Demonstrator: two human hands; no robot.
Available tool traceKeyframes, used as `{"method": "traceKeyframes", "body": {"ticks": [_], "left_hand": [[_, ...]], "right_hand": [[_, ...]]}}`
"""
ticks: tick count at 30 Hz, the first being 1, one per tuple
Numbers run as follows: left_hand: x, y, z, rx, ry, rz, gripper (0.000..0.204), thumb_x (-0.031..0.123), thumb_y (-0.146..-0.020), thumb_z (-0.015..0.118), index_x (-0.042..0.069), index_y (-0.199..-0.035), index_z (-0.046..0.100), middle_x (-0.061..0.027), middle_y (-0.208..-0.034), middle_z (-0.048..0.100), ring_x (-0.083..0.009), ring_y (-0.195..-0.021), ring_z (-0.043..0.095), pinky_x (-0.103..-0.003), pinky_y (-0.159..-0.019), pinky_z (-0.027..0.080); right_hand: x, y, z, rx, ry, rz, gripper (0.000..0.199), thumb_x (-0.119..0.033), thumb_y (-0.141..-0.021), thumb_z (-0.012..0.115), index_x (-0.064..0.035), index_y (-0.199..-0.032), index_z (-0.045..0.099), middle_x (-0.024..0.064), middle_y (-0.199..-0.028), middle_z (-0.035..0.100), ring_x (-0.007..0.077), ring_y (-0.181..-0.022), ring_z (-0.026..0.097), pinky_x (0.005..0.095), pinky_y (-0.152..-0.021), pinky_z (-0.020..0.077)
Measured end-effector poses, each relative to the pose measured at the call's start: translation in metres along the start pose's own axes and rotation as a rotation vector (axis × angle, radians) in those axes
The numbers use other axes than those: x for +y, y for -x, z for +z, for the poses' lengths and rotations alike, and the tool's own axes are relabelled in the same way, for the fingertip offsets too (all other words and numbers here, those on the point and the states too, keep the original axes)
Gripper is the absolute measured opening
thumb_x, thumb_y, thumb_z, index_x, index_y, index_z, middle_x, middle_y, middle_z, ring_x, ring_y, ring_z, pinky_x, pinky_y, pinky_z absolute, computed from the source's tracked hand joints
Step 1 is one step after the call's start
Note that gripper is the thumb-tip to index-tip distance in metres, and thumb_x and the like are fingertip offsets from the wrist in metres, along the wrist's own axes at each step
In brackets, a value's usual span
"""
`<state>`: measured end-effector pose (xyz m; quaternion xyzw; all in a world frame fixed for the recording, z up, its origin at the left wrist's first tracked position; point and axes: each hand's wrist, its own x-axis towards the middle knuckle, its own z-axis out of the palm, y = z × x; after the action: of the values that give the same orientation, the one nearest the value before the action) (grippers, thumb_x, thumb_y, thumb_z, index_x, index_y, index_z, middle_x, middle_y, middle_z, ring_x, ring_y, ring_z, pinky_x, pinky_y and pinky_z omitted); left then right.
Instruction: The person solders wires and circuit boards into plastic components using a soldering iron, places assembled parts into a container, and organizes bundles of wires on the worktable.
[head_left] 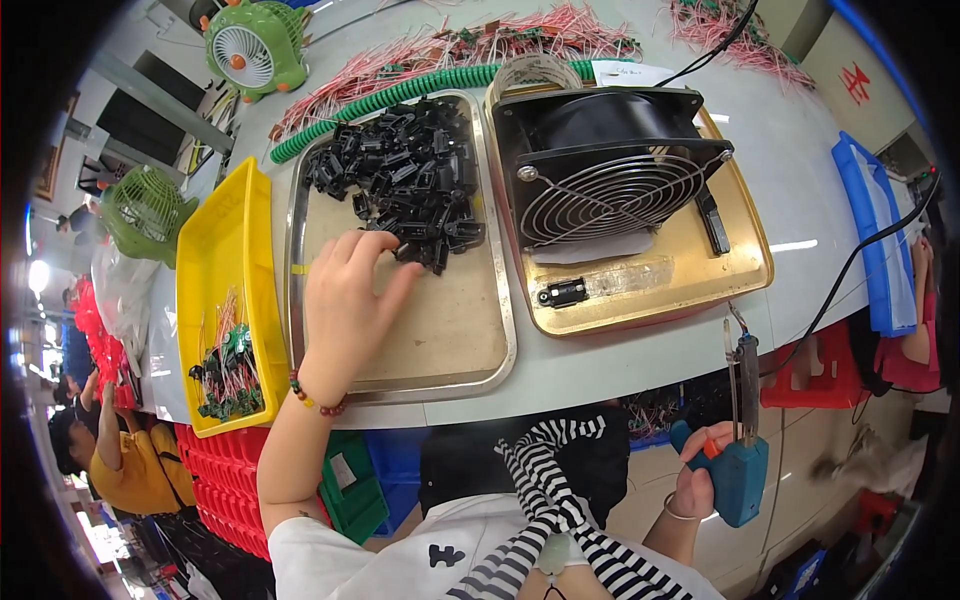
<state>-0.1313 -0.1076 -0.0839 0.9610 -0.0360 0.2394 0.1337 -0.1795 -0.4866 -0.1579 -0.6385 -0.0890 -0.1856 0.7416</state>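
My left hand [350,290] is over the metal tray [420,350], at the near edge of a heap of small black plastic housings [400,160]. Its thumb and fingers are apart around the nearest pieces, with nothing visibly gripped. On the right, below the table edge, my right hand [695,475] is wrapped round the handle of a blue soldering gun [740,480], one finger by its red trigger. The gun's thin metal tip points up toward the table. A single black housing [563,293] lies apart on the gold-coloured tray [690,285].
A black fan with a wire guard [620,200] stands on the gold tray, beside a black clip-like piece [713,222]. A yellow bin [262,300] holds wired green circuit boards [232,375]. Behind are a coiled green hose [430,80] and pink wires [480,40]. A black cable [850,270] hangs right.
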Motion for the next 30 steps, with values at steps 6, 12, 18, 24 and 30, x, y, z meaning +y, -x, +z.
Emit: {"method": "traceKeyframes", "body": {"ticks": [6,12,18,24,30], "left_hand": [[-0.022,0.011,0.004,-0.081,0.017,-0.054,0.017,0.010,-0.073,0.072,0.004,-0.083,0.060,-0.0096,-0.082,0.060,-0.0293,-0.077,0.058,-0.038,-0.068,0.046],[-0.010,0.027,-0.006,-0.172,0.114,-0.123,0.018,0.009,-0.070,0.072,0.004,-0.080,0.058,-0.0098,-0.075,0.060,-0.0272,-0.071,0.061,-0.037,-0.063,0.048],[0.006,0.043,-0.010,-0.148,0.153,-0.123,0.017,0.007,-0.071,0.072,0.004,-0.087,0.066,-0.0097,-0.081,0.066,-0.0241,-0.072,0.063,-0.033,-0.063,0.050],[0.029,0.031,-0.010,-0.026,0.147,-0.002,0.015,0.004,-0.071,0.073,0.004,-0.086,0.069,-0.0088,-0.084,0.067,-0.0230,-0.073,0.063,-0.031,-0.064,0.051],[0.097,-0.037,0.000,0.048,0.256,0.261,0.014,0.006,-0.072,0.071,0.003,-0.085,0.068,-0.0070,-0.083,0.067,-0.0231,-0.071,0.062,-0.032,-0.062,0.051]], "right_hand": [[-0.002,0.001,0.006,0.001,0.004,0.023,0.052,-0.031,-0.075,0.072,0.0052,-0.104,0.049,0.0147,-0.094,0.053,0.0184,-0.057,0.054,0.0260,-0.051,0.0415],[-0.002,0.004,0.003,-0.006,0.029,0.007,0.053,-0.033,-0.075,0.071,0.0057,-0.104,0.050,0.0147,-0.095,0.053,0.0183,-0.056,0.054,0.0258,-0.051,0.0412],[-0.003,0.003,0.000,-0.004,0.032,-0.016,0.049,-0.030,-0.076,0.070,0.0063,-0.102,0.050,0.0166,-0.095,0.053,0.0189,-0.056,0.054,0.0268,-0.051,0.0409],[0.000,0.006,-0.003,-0.029,-0.028,0.007,0.049,-0.029,-0.076,0.071,0.0052,-0.104,0.050,0.0161,-0.095,0.053,0.0203,-0.059,0.055,0.0277,-0.053,0.0418],[-0.003,0.004,-0.004,-0.006,-0.077,0.031,0.049,-0.029,-0.074,0.073,0.0031,-0.104,0.051,0.0144,-0.097,0.054,0.0194,-0.060,0.056,0.0274,-0.053,0.0422]]}}
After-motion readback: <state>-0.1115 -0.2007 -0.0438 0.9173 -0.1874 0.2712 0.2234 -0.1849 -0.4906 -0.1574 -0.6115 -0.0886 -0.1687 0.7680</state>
